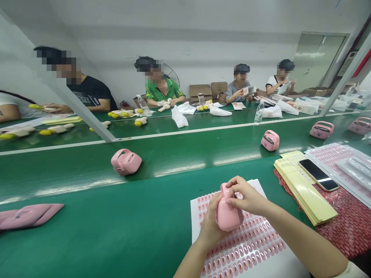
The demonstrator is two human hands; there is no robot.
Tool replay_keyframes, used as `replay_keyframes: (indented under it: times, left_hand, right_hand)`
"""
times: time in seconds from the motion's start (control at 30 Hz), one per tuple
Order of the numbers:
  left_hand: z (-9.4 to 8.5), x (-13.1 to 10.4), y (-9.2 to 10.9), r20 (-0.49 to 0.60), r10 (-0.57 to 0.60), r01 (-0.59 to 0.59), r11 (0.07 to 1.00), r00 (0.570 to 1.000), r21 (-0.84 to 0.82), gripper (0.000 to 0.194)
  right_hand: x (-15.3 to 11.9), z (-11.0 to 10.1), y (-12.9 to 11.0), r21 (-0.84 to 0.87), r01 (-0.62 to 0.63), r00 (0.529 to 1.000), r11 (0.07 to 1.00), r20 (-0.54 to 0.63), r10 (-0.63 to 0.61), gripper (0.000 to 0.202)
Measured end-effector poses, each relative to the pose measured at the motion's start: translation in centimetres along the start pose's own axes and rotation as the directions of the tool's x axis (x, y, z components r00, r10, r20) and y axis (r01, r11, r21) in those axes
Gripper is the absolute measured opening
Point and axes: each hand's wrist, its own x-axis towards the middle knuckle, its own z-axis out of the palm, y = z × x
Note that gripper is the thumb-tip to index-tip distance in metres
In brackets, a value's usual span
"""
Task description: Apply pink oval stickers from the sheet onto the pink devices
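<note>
Over a white sheet covered with rows of small pink oval stickers (pixel 252 253), a pink handled device (pixel 228 216) is held up and tilted. My left hand (pixel 209 227) wraps round its left side and underside. My right hand (pixel 245 197) is at its upper right, with fingers bent against the body near the handle and the thumb touching the surface. Whether a sticker sits under the right fingertips cannot be made out.
Similar pink devices (pixel 126 162) stand on the green conveyor (pixel 185 154) ahead. At right lie yellow sheets (pixel 307 189), a phone (pixel 319 175) and red bubble wrap (pixel 344 227). A pink cloth-like item (pixel 31 216) is at left. Several people sit across the conveyor.
</note>
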Motion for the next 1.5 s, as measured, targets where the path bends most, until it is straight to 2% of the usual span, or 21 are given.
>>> replay_keyframes:
  times: [0.27, 0.4, 0.5, 0.6, 0.67, 0.73, 0.8, 0.87, 0.97, 1.13, 1.2, 1.27, 1.33, 1.37, 1.43, 1.5]
  left_hand:
    - [0.1, 0.0, -0.1, -0.033, 0.007, -0.007, 1.0, 0.999, 0.007, 0.083]
    - [0.1, -0.2, -0.9, -0.059, 0.007, -0.006, 1.0, 0.998, 0.004, 0.085]
    - [0.1, -0.2, -1.1, -0.08, 0.013, -0.012, 1.0, 0.997, 0.021, 0.091]
    - [0.1, -0.1, -0.8, -0.061, 0.007, -0.005, 0.999, 0.998, 0.033, 0.092]
    - [0.0, 0.0, -0.6, -0.063, 0.002, 0.0, 1.0, 0.998, 0.02, 0.09]
    - [0.0, 0.0, -0.5, -0.078, 0.001, 0.0, 1.0, 0.997, 0.013, 0.086]
    - [0.0, 0.0, -0.5, -0.077, 0.038, -0.036, 0.999, 0.996, 0.02, 0.085]
    - [0.0, -0.1, -0.5, -0.064, 0.09, -0.088, 0.996, 0.994, 0.028, 0.087]
    - [-0.1, -0.1, -0.6, -0.066, 0.123, -0.12, 0.991, 0.99, 0.052, 0.091]
    - [0.0, -0.4, -0.8, -0.064, 0.129, -0.126, 0.991, 0.99, 0.045, 0.09]
    - [0.1, -0.9, -1.0, -0.074, 0.08, -0.083, 0.996, 0.994, -0.035, 0.089]
    - [0.1, -1.6, -1.3, -0.09, -0.043, 0.028, 0.986, 0.995, -0.165, 0.094]
    - [0.1, -2.0, -1.9, -0.061, -0.17, 0.145, 0.946, 0.984, -0.289, 0.102]
    - [0.1, -2.0, -2.1, -0.043, -0.22, 0.194, 0.924, 0.974, -0.331, 0.104]
    - [0.3, -1.8, -2.6, -0.013, -0.355, 0.322, 0.861, 0.935, -0.393, 0.096]
    - [0.8, -1.3, -2.9, 0.027, -0.474, 0.439, 0.79, 0.88, -0.429, 0.079]
  right_hand:
    - [-0.4, 0.1, 0.4, -0.055, 0.081, 0.996, 0.995, -0.029, -0.083, 0.01]
    - [-0.9, 0.9, 1.2, -0.144, 0.201, 0.974, 0.969, -0.081, -0.214, 0.007]
    - [-1.4, 1.3, 1.6, -0.223, 0.311, 0.94, 0.924, -0.073, -0.334, 0.019]
    - [-1.8, 1.2, 1.9, -0.275, 0.351, 0.924, 0.895, -0.054, -0.379, 0.026]
    - [-1.8, 1.1, 2.0, -0.273, 0.34, 0.93, 0.9, -0.042, -0.364, 0.035]
    - [-1.7, 1.0, 2.2, -0.229, 0.289, 0.951, 0.929, -0.038, -0.306, 0.052]
    - [-1.4, 1.1, 2.5, -0.134, 0.2, 0.978, 0.971, -0.033, -0.206, 0.072]
    - [-1.1, 1.4, 2.7, 0.0, 0.109, 0.994, 0.994, -0.006, -0.109, 0.082]
    - [-0.8, 2.4, 2.7, 0.156, 0.049, 0.999, 0.986, -0.018, -0.047, 0.069]
    - [0.0, 3.0, 3.1, 0.242, 0.025, 0.991, 0.97, -0.134, 0.008, 0.044]
    - [0.6, 2.5, 4.0, 0.248, 0.005, 0.993, 0.969, -0.118, 0.025, 0.034]
    - [1.2, 1.7, 5.0, 0.275, -0.045, 0.999, 0.96, 0.006, 0.045, 0.025]
    - [1.7, 0.8, 5.6, 0.31, -0.162, 0.983, 0.937, 0.139, 0.124, 0.016]
    - [2.0, 0.4, 5.7, 0.308, -0.224, 0.971, 0.924, 0.156, 0.183, 0.013]
    - [3.1, -0.5, 5.2, 0.208, -0.283, 0.959, 0.936, 0.037, 0.282, 0.011]
    - [4.9, -1.5, 4.3, 0.006, -0.261, 0.95, 0.965, -0.177, 0.258, 0.008]
